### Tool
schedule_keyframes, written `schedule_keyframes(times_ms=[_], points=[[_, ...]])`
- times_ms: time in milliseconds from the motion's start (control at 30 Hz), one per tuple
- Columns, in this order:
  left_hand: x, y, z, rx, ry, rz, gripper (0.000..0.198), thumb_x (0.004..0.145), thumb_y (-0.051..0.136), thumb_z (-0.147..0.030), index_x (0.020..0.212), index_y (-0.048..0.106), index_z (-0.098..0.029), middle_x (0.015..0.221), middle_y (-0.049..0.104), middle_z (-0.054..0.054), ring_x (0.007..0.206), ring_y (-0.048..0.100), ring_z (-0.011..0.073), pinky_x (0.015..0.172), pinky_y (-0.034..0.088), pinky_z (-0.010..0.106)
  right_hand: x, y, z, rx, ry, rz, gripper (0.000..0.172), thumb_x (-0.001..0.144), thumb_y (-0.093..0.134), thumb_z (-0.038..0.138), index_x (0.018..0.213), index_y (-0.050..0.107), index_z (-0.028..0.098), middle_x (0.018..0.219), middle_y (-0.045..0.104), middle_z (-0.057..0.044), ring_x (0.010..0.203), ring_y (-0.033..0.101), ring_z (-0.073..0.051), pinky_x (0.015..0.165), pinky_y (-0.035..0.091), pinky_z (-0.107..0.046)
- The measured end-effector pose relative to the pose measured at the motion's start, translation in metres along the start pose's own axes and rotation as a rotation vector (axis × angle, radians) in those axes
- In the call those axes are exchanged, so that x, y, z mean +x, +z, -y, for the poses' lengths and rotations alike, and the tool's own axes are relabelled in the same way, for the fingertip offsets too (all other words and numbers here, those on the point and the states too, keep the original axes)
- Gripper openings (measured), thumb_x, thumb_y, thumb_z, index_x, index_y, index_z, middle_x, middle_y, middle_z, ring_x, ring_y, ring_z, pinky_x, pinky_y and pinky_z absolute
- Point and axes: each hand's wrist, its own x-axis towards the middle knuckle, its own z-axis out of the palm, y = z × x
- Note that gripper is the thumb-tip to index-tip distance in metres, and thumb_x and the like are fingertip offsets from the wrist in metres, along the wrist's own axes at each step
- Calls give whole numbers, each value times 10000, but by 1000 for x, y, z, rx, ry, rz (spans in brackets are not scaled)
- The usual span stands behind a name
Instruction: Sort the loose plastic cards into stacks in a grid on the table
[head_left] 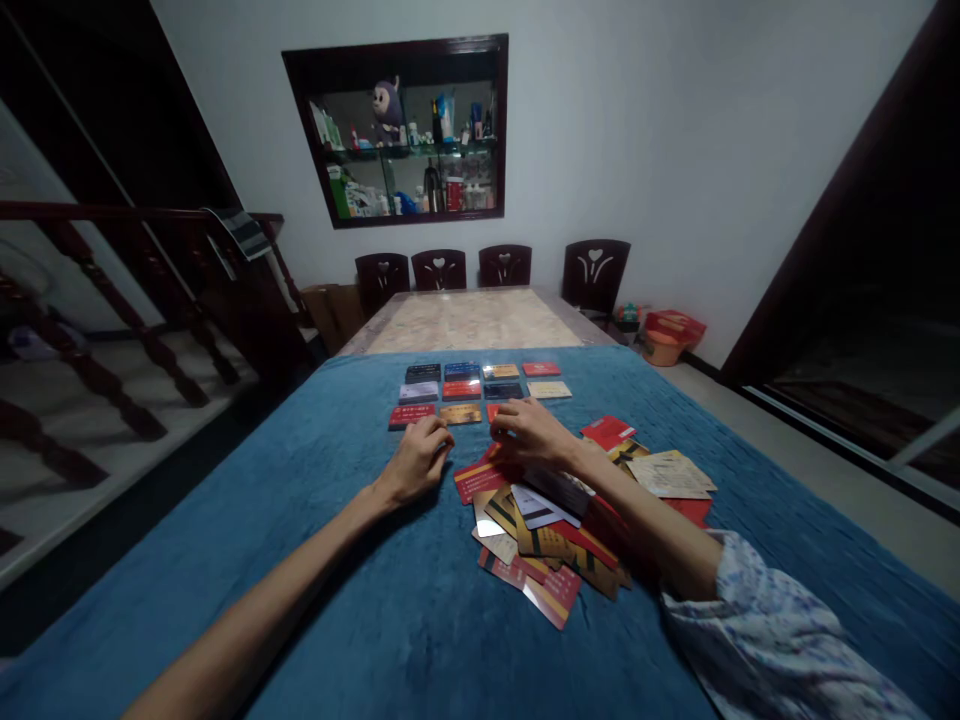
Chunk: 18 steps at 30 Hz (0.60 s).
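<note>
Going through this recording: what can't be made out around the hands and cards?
Rows of small plastic cards, head view: print too small and dim to read.
Red card by the right hand: mostly covered by its fingers; grip unclear.
Loose pile of mixed cards: lower ones buried under others and the right forearm.
Left hand: fingers curled under, so any held thing is hidden.

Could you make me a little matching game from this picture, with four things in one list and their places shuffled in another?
1 left hand
2 right hand
3 loose card pile
4 plush toy

A in the wall niche
B heaped nearer than the tidy rows
C fingertips at a red card
D curled on the blue cloth

Pairs: 1-D, 2-C, 3-B, 4-A
</note>
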Motion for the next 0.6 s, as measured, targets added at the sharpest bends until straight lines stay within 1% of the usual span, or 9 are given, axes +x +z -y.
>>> schedule_keyframes(times_ms=[167,300,433,533,600], points=[[-9,3,-19,-8,16,43,154,922,477,-150,919,625,-190,1025,634,87,980,579,213,853,425,380,-10,-3,7,47,-11,74,107,912,601,225,862,694,203,890,674,-57,837,561,-173,702,265,-296],[-16,3,-29,-51,5,60,143,934,487,-189,924,630,-197,1016,645,76,979,585,213,851,408,384,-12,-7,14,77,-19,140,114,906,612,243,875,709,193,909,682,-71,834,570,-176,682,274,-293],[-25,3,-32,-102,2,110,131,926,512,-220,929,643,-214,1035,660,64,986,589,211,874,402,392,-14,-6,19,93,-31,184,117,900,614,244,910,717,192,914,676,-71,811,560,-171,657,291,-282],[-29,3,-32,-127,1,139,103,885,560,-223,935,650,-220,1060,664,62,1008,589,219,902,399,404,-16,-2,20,95,-33,198,127,902,613,244,942,725,200,952,678,-70,837,570,-172,656,301,-278],[-30,2,-32,-128,-3,145,120,856,587,-226,957,653,-220,1082,662,68,1026,586,230,916,397,415,-17,1,20,98,-30,199,132,902,611,233,951,730,204,977,679,-71,863,578,-175,668,314,-277]])
